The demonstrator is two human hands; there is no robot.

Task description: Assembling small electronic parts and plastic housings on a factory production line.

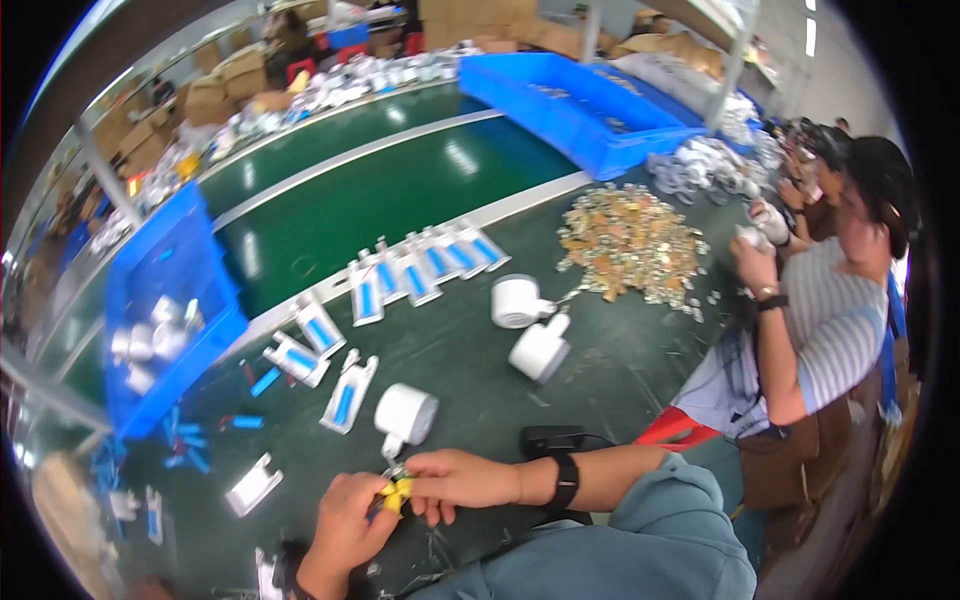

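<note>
My left hand (350,522) and my right hand (462,482) meet near the table's front edge, fingers closed around a small yellow object (396,492). Its exact kind is blurred and partly covered by fingers. Just beyond them lies a white round housing with a short stem (408,414), its stem end close to my fingertips. A white handle shell with a blue cylindrical battery (346,398) rests to its left. Two more white round housings, a far one (516,301) and a nearer one (540,352), lie further right.
A row of battery-filled handle shells (412,275) lines the conveyor (400,175). Loose blue batteries (187,445) and a blue bin (180,385) stand left. A heap of small circuit boards (632,240) and a large blue tray (600,150) lie beyond. A co-worker (830,300) sits at right.
</note>
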